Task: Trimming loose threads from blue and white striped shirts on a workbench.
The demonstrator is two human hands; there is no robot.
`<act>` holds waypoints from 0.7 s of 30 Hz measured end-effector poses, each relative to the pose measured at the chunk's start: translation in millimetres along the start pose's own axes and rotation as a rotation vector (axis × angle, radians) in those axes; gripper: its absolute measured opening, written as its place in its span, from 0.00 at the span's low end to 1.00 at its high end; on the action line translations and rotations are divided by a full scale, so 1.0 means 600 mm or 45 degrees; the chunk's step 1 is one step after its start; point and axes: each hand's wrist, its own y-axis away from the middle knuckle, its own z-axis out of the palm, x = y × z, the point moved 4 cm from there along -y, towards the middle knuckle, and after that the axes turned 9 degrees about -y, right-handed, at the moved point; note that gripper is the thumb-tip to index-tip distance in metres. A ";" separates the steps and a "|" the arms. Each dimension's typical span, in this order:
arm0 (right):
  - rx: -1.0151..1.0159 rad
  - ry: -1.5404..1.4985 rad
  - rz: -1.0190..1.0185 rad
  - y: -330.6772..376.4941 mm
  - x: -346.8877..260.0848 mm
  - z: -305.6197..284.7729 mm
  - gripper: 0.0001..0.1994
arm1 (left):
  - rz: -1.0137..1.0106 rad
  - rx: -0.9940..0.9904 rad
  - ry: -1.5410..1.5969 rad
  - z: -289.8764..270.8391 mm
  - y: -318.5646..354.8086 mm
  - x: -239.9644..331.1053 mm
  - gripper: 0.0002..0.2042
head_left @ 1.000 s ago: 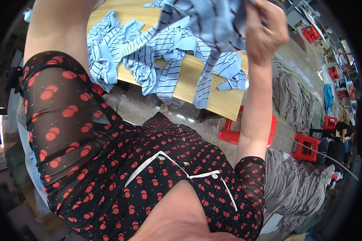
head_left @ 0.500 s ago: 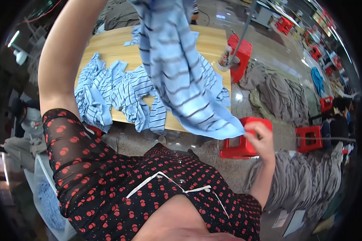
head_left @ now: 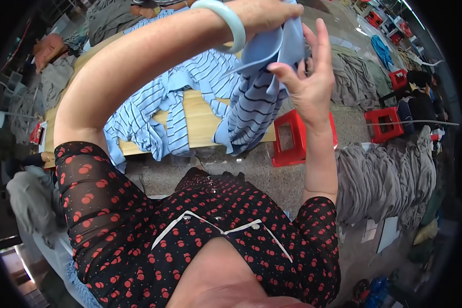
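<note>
I hold up a light blue garment with dark stripes [head_left: 259, 100] in front of me. My left hand [head_left: 264, 13], with a pale green bangle [head_left: 228, 20] on its wrist, pinches the garment's top edge. My right hand [head_left: 305, 77] touches the cloth from the right, palm open and fingers spread. The garment hangs down over the near edge of a wooden table [head_left: 203, 120]. More blue striped garments [head_left: 154, 110] lie in a heap on that table.
A red plastic stool [head_left: 292, 141] stands right of the table, with two others [head_left: 385, 123] farther right. Piles of grey cloth [head_left: 382, 177] lie on the floor at the right and behind the table. A person sits at the far right [head_left: 421, 97].
My right hand has risen from low near the red stool to the hanging garment. My left arm has swung across in front of me, bringing the garment's top to the middle.
</note>
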 end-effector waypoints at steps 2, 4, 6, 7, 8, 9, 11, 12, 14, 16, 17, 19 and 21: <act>0.135 0.092 -0.084 0.012 0.002 0.023 0.38 | -0.036 0.007 0.107 0.000 0.002 -0.004 0.10; 0.148 0.356 -0.169 0.011 0.029 -0.002 0.32 | -0.046 0.001 0.208 0.007 0.003 -0.008 0.10; 0.218 0.417 -0.364 0.002 0.050 -0.020 0.14 | -0.133 -0.025 0.072 -0.002 0.005 -0.018 0.10; 0.208 0.410 -0.184 0.000 0.068 -0.036 0.13 | -0.216 -0.052 -0.069 -0.009 0.006 -0.025 0.10; 0.201 0.399 -0.004 0.000 0.081 -0.050 0.11 | -0.182 -0.073 -0.120 -0.019 0.023 -0.017 0.11; 0.267 0.338 0.077 -0.004 0.079 -0.072 0.10 | -0.076 -0.148 -0.191 -0.027 0.031 -0.018 0.11; 0.421 0.214 0.259 -0.018 0.084 -0.126 0.10 | 0.091 -0.273 -0.620 -0.051 0.054 -0.029 0.09; 0.529 0.176 0.350 -0.021 0.079 -0.160 0.09 | 0.068 -0.322 -0.761 -0.051 0.065 -0.042 0.09; 0.425 -0.128 0.262 -0.035 0.058 -0.187 0.09 | 0.072 -0.456 -1.234 -0.058 0.078 -0.104 0.13; 0.335 -0.158 0.325 -0.031 0.053 -0.208 0.10 | 0.163 -0.451 -1.523 -0.061 0.093 -0.141 0.10; 0.280 -0.069 0.362 -0.030 0.058 -0.208 0.10 | 0.185 -0.434 -1.688 -0.069 0.095 -0.154 0.10; 0.199 0.238 0.399 -0.030 0.055 -0.232 0.10 | 0.262 -0.294 -1.906 -0.085 0.076 -0.163 0.08; 0.459 0.332 0.129 -0.051 -0.013 -0.251 0.09 | 0.575 0.070 -1.758 -0.118 0.059 -0.048 0.04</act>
